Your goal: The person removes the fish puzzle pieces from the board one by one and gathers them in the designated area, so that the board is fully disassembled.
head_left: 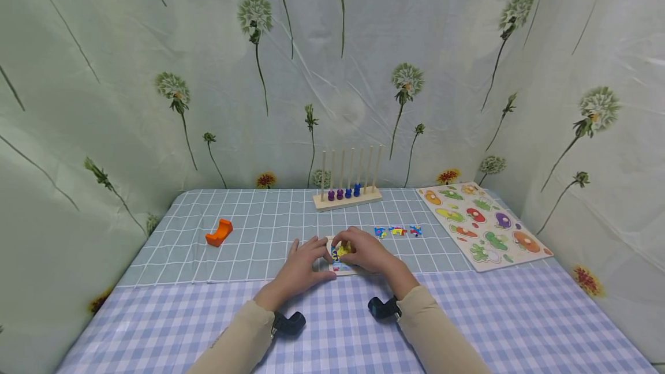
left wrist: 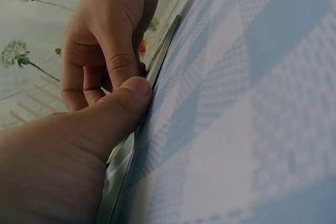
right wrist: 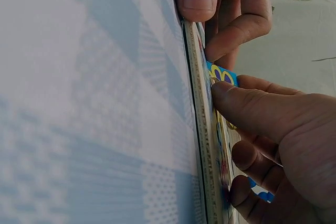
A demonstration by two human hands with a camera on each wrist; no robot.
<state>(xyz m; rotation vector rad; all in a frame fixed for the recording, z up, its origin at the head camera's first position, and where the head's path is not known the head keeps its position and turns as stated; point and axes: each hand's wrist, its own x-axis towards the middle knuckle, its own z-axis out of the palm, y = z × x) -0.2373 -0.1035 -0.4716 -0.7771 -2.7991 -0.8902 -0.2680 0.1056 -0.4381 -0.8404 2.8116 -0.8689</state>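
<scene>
A small puzzle board [head_left: 347,273] with a colourful picture lies flat before me, partly covered by both hands. My left hand [head_left: 300,265] is at its left side. The thumb [right wrist: 198,4] rests against the near edge, and a bent forefinger comes down at the board's face. From the right my right hand [head_left: 370,251] reaches over the board. Its thumb and fingers pinch a blue puzzle piece [right wrist: 227,73] with yellow and purple markings, tilted up from the board's surface. The fingers hide part of that piece.
Three loose puzzle pieces [head_left: 398,231] lie in a row beyond the right hand. Behind stands a wooden peg rack [head_left: 347,203] with purple and blue beads. A vegetable puzzle board [head_left: 485,227] lies at the right, an orange curved block [head_left: 219,232] at the left.
</scene>
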